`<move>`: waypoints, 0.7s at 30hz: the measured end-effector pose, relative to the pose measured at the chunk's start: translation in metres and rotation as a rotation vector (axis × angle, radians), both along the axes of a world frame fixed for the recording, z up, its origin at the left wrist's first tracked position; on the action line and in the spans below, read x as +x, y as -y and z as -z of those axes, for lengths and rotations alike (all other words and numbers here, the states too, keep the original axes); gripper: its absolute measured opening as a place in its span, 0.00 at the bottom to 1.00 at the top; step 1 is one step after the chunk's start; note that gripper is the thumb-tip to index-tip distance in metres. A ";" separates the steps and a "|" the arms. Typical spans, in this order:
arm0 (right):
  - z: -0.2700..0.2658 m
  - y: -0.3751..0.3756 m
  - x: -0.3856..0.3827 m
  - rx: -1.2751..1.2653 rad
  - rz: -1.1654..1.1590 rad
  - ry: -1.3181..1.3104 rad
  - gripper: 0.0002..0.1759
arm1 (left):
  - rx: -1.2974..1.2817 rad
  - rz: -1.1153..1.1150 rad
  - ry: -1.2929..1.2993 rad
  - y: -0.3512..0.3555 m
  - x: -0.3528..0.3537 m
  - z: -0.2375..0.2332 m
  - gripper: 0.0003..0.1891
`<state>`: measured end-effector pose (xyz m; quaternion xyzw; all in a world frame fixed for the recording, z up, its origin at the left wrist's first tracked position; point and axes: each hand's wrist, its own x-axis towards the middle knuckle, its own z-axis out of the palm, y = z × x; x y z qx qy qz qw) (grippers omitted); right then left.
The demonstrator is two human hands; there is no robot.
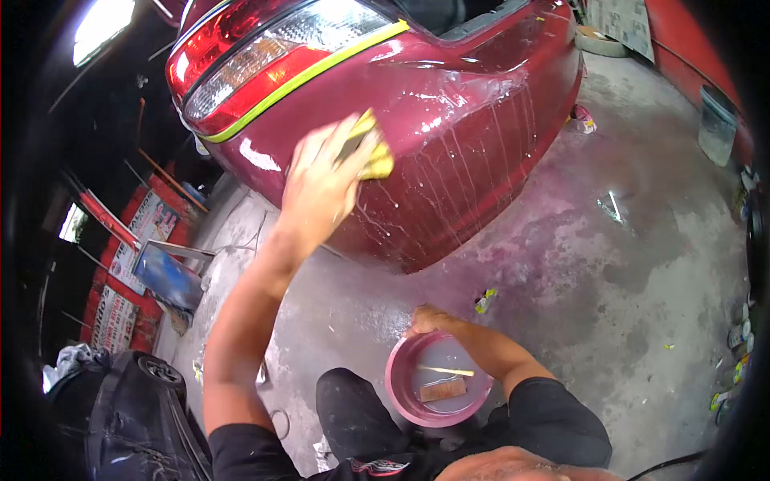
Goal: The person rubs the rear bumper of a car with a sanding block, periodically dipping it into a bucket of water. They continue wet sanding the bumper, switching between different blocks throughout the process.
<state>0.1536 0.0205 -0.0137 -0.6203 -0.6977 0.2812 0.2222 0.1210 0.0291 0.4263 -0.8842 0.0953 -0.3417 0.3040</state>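
Note:
My left hand (325, 172) is raised against the dark red car bumper (449, 152), fingers closed on a yellow sponge-like pad (375, 152), somewhat blurred. Wet streaks run down the bumper beside the pad. Above the hand, yellow masking tape (309, 76) follows the lower edge of the tail light (249, 80). Lower down, my right hand (425, 319) grips the rim of a pink bucket (393, 385). Greyish water fills part of the bucket, with a brown block (443, 390) and a thin yellow strip (446, 370) in it.
Wet concrete floor (561, 321) surrounds the bucket, with a small yellow-and-dark scrap (486, 301) on it. A grey bin (716, 124) stands by the red wall at right. A black car part (132, 417) lies at lower left, below a blue container (167, 275).

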 end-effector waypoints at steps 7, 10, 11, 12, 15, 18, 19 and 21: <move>0.030 -0.013 -0.004 -0.180 0.022 -0.051 0.38 | -0.017 -0.261 -0.087 0.011 0.113 -0.041 0.22; 0.016 -0.006 -0.002 -0.141 -0.020 0.059 0.38 | -0.030 -0.010 0.040 0.013 0.047 0.001 0.25; 0.015 -0.003 0.000 -0.136 -0.011 0.059 0.38 | -0.042 0.014 0.005 0.010 0.024 0.010 0.27; 0.014 -0.001 -0.004 -0.110 0.027 0.065 0.38 | -0.022 0.055 -0.006 0.010 0.029 0.007 0.25; 0.012 0.001 -0.007 -0.097 0.041 0.074 0.37 | -0.035 0.079 -0.024 0.017 0.095 -0.021 0.20; 0.013 0.001 0.002 -0.131 0.023 0.057 0.37 | -0.013 -0.017 0.044 0.017 0.131 -0.019 0.19; 0.008 -0.001 -0.004 -0.151 0.002 0.041 0.37 | 0.015 0.041 0.087 0.018 0.118 -0.017 0.20; -0.006 0.006 0.000 -0.119 0.002 0.034 0.37 | -0.021 0.040 0.001 0.028 0.051 -0.006 0.24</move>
